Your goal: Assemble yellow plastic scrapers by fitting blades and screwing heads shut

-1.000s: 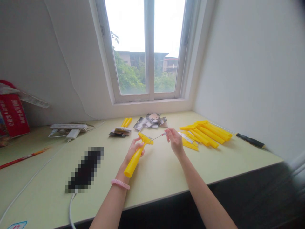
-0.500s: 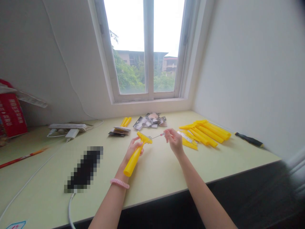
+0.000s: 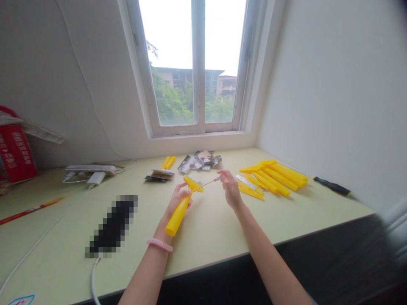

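My left hand (image 3: pixel 177 197) is closed around a yellow plastic scraper (image 3: pixel 178 215), its thick round handle pointing down toward me and its wide head at the top. Between the fingertips of my right hand (image 3: pixel 230 186) is a slim screwdriver (image 3: pixel 211 182) with a red and clear grip. Its metal shaft reaches left to the scraper's head, where small metal parts show at the right end. Whether the tip sits in a screw is too small to tell.
Right of my hands lies a pile of yellow scraper parts (image 3: pixel 273 180), then a black-handled screwdriver (image 3: pixel 332 185). Packaged pieces (image 3: pixel 200 161) and a small stack of packets (image 3: pixel 160 175) are at the back. To the left are a pixelated dark object (image 3: pixel 112 226), a power strip (image 3: pixel 90 168) and a pencil (image 3: pixel 30 211).
My right hand's fingers have shifted slightly on the screwdriver, and the wrist has turned a little. The left hand and the scraper have stayed almost still.
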A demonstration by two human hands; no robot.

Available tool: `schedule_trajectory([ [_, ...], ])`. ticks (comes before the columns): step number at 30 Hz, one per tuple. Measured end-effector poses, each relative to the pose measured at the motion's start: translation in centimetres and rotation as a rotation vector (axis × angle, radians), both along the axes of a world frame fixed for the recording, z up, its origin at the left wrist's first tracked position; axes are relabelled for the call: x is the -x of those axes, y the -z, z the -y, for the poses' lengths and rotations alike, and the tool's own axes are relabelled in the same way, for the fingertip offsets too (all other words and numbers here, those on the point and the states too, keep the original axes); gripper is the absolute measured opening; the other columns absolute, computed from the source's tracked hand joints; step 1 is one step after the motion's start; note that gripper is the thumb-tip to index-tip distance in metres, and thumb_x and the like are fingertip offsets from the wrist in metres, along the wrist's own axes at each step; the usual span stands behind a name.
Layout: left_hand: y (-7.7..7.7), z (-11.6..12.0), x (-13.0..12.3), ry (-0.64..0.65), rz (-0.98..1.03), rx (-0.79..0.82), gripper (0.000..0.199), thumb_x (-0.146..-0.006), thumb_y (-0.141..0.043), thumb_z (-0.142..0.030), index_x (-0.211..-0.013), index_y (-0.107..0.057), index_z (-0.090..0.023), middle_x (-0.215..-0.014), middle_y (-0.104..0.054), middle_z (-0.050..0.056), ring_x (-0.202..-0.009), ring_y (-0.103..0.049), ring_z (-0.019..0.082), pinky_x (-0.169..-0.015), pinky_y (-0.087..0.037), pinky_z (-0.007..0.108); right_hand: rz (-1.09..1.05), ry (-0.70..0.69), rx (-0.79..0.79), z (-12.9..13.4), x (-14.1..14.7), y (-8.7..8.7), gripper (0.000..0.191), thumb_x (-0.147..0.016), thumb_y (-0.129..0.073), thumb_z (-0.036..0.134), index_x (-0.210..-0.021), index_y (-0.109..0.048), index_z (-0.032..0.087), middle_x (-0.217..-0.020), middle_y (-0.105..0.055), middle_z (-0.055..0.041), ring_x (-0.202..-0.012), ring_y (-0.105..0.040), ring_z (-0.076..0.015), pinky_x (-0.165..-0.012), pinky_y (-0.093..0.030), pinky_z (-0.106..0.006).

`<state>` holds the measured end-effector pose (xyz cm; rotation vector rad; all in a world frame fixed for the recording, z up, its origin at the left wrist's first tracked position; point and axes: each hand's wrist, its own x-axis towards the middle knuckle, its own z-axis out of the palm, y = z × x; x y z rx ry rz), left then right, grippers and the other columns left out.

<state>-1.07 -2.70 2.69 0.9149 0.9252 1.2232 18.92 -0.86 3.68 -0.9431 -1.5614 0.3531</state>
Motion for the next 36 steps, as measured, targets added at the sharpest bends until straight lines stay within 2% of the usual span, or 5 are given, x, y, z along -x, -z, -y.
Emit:
schedule_trajectory([
  [8,-0.08,0.0,0.0,0.016,0.016,-0.012,0.048,-0.065,-0.059,-0.022,-0.108,-0.037,-0.021,-0.07,-0.057,-0.002,-0.037,-0.047,0.006,-0.037,-0.031,0.017,-0.185,-0.067,0.08,-0.73,-0.08,-0.02,0.025,-0.083,-0.045,0.042,-0.082,-0.054,0.018,-0.063,-0.056,0.0001,-0.052,-0.046,-0.0106,-0.047,-0.035,-0.021],
  [12,-0.02,-0.07,0.02,0.031,0.045,-0.018,0.049,-0.064,-0.06,-0.021,-0.108,-0.036,-0.022,-0.07,-0.057,-0.002,-0.037,-0.047,0.006,-0.038,-0.032,0.018,-0.175,-0.037,0.081,-0.6,-0.06,-0.2,0.027,-0.083,-0.047,0.043,-0.077,-0.052,0.018,-0.063,-0.057,-0.0001,-0.051,-0.045,-0.0101,-0.046,-0.035,-0.021],
  [16,0.21,-0.3,0.07,0.029,0.049,-0.005,0.05,-0.063,-0.06,-0.02,-0.107,-0.036,-0.022,-0.064,-0.054,-0.004,-0.036,-0.047,0.007,-0.037,-0.031,0.018,-0.069,0.018,0.03,-0.35,0.02,-0.21,0.027,-0.086,-0.041,0.04,-0.077,-0.053,0.018,-0.066,-0.058,-0.001,-0.061,-0.051,-0.0126,-0.054,-0.038,-0.022],
  [21,0.32,-0.36,0.06,0.025,0.03,0.001,0.049,-0.063,-0.06,-0.021,-0.106,-0.037,-0.022,-0.065,-0.056,-0.003,-0.037,-0.047,0.007,-0.038,-0.031,0.018,-0.045,-0.002,0.012,-0.4,0.02,0.13,0.028,-0.089,-0.03,0.035,-0.088,-0.054,0.019,-0.072,-0.058,-0.0018,-0.062,-0.052,-0.0136,-0.054,-0.039,-0.025],
  [36,0.14,-0.26,-0.08,0.023,0.017,-0.01,0.049,-0.062,-0.058,-0.022,-0.106,-0.037,-0.023,-0.065,-0.054,-0.004,-0.037,-0.048,0.007,-0.036,-0.03,0.017,-0.108,-0.033,0.045,-0.29,0.14,-0.12,0.025,-0.087,-0.041,0.04,-0.088,-0.053,0.019,-0.074,-0.062,-0.0038,-0.056,-0.053,-0.0116,-0.045,-0.036,-0.021],
])
